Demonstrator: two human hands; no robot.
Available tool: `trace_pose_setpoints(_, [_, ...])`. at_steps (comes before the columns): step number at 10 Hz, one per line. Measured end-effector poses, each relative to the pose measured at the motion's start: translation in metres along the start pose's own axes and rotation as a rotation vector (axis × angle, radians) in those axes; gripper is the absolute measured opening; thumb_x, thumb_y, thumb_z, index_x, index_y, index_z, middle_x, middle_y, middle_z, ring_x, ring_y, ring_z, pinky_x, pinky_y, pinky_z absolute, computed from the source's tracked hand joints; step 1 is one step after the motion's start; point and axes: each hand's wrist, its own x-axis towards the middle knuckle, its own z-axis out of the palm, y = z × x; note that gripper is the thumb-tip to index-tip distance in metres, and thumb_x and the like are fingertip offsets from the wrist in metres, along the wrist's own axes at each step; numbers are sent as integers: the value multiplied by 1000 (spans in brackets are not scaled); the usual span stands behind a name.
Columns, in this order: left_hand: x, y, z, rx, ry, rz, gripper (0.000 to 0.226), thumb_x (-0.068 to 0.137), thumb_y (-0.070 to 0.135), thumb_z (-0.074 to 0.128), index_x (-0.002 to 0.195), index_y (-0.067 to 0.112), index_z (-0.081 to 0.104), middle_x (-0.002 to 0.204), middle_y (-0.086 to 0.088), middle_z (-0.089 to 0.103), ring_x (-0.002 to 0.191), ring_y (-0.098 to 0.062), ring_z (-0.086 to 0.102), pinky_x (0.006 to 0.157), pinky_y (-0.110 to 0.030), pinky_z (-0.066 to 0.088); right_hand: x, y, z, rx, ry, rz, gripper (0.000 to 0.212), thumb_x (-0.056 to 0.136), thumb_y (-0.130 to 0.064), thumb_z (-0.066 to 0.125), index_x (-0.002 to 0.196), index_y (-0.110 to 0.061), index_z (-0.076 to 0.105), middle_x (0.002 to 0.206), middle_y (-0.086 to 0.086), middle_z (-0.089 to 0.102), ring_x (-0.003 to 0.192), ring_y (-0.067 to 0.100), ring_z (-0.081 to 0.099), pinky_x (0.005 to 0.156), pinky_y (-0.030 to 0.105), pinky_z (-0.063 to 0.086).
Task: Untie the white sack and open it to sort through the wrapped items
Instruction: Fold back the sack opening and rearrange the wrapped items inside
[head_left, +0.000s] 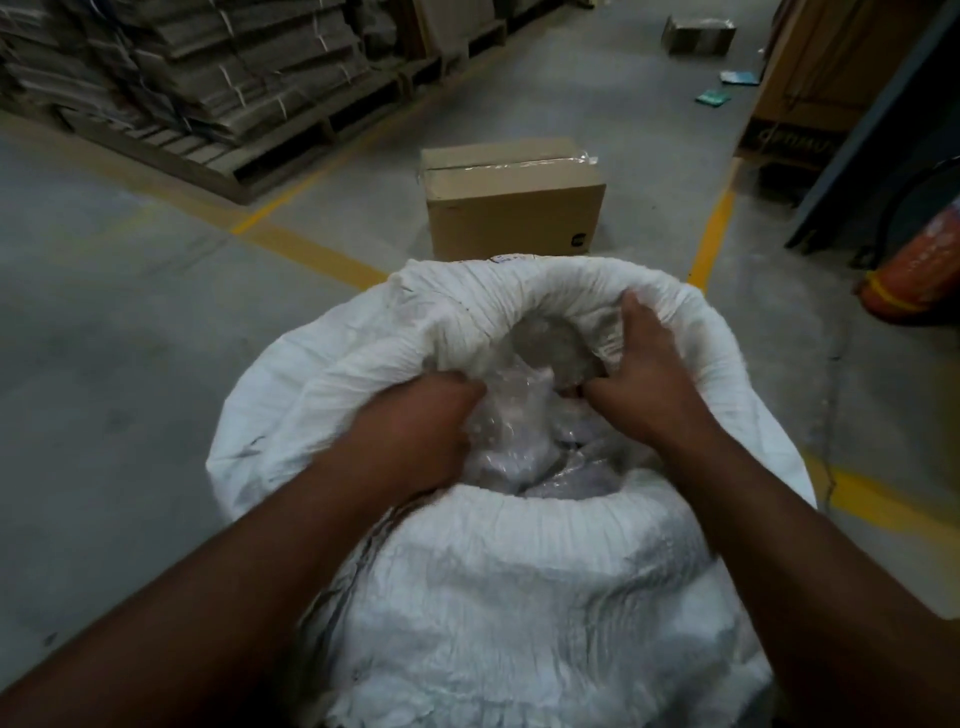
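Note:
A large white woven sack (519, 571) stands on the concrete floor in front of me, its mouth open and its rim rolled down. Inside lie several items wrapped in clear plastic (519, 441). My left hand (415, 431) reaches into the mouth from the left, fingers curled around a plastic-wrapped item. My right hand (644, 374) is inside at the far right, fingers pressed against the sack's inner wall, thumb pinching near the wrapped items. What lies deeper in the sack is hidden.
A taped cardboard box (511, 197) sits just beyond the sack. Pallets of bundled flat cardboard (197, 88) fill the back left. A smaller box (698, 34) and teal packets (712, 97) lie farther back. An orange object (914, 280) rests at right. Yellow lines cross the floor.

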Motion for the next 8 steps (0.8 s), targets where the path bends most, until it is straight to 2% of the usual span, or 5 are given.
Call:
trace_pose_setpoints(1, [4, -25, -16, -34, 256, -188, 73, 74, 40, 52, 145, 22, 50, 139, -8, 62, 128, -29, 59, 109, -41, 49, 4, 18, -16, -179, 25, 94, 122, 78, -36, 76, 160, -35, -15, 172, -4, -7, 157, 34, -8, 124, 59, 2])
trace_pose_setpoints(3, [0, -74, -28, -288, 31, -829, 77, 94, 37, 74, 155, 9, 37, 163, -3, 36, 151, -22, 35, 124, -32, 26, 5, 38, -39, -244, 143, 62, 119, 80, -46, 74, 160, -38, -14, 171, -16, -6, 156, 39, -14, 119, 66, 0])
trace_pose_setpoints(4, [43, -115, -30, -385, -11, -1162, 42, 101, 5, 59, 142, 13, 54, 142, -25, 57, 139, -7, 49, 120, -22, 32, 3, 38, -43, -252, 140, 37, 117, 81, -45, 73, 160, -39, -13, 170, -18, -6, 155, 38, -16, 119, 67, 0])
trace_pose_setpoints(5, [-19, -77, -45, -628, 21, -840, 24, 107, 27, 54, 130, 26, 63, 99, -31, 68, 99, -23, 70, 91, -38, 56, -5, 27, -38, -304, 133, 31, 123, 77, -50, 76, 161, -35, -14, 171, -14, -10, 155, 40, -13, 118, 69, 5])
trace_pose_setpoints(8, [-27, 53, -34, 137, 306, 128, 56, 83, 39, 75, 136, 30, 56, 147, -1, 48, 128, -22, 53, 97, -38, 48, -58, -31, -7, -452, 7, -314, 144, 61, -75, 78, 157, -39, -24, 165, 1, -35, 155, 35, -21, 119, 69, 2])
